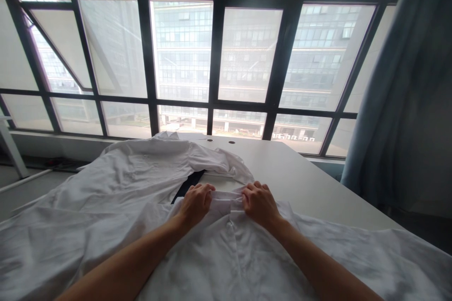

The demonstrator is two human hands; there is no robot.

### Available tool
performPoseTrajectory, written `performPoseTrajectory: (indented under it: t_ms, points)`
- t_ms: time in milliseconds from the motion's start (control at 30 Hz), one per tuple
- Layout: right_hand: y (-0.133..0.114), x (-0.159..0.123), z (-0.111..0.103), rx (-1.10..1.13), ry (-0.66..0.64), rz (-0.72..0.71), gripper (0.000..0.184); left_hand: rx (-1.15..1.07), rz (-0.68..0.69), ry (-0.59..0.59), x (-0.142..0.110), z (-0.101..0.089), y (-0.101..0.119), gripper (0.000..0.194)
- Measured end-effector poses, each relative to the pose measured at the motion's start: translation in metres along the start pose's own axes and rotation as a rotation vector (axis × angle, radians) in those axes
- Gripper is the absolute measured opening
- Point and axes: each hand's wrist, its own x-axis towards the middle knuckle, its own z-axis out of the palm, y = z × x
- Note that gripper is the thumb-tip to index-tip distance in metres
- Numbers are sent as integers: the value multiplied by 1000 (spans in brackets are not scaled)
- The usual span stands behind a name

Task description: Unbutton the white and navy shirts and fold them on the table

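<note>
Both hands apparently pinch white shirt on table by window.

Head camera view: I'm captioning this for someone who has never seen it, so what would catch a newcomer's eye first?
First, the two bare hands at centre: the left hand and right hand both grip the collar of a white shirt spread over the white table. Behind it, the large dark-framed window fills the upper view, showing an office building outside, and a blue-grey curtain hangs at the right.
</note>
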Motion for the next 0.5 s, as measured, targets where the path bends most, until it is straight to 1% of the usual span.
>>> performPoseTrajectory:
  t_ms: [33, 67, 167, 233, 300, 333, 400, 433, 500]
  points:
    - [2, 0, 1, -1, -18, 12, 18, -4, -8, 2, 0, -1, 0, 28]
    - [3, 0, 3, 2, -41, 21, 20, -10, -17, 4, 0, -1, 0, 29]
    - [4, -1, 6, 17, -114, 32, 32, -33, -34, 22, 1, -1, 0, 31]
    - [4, -2, 5, 13, -155, 26, 37, -44, -43, 45, 1, -1, 1, 31]
    - [3, -2, 5, 11, -177, 21, 35, -29, -67, 78, 1, -2, 2, 30]
    - [3, -2, 4, 23, -170, 20, 32, -15, -85, 97, 1, -4, 3, 29]
    - [4, -2, 6, 88, -106, 33, 26, 5, -120, 144, 1, -6, 3, 27]
    - [5, -1, 7, 146, -54, 45, 23, 3, -137, 169, 1, -7, 2, 27]
    - [7, 0, 13, 332, 84, 78, 19, -23, -175, 218, 3, -7, -1, 26]
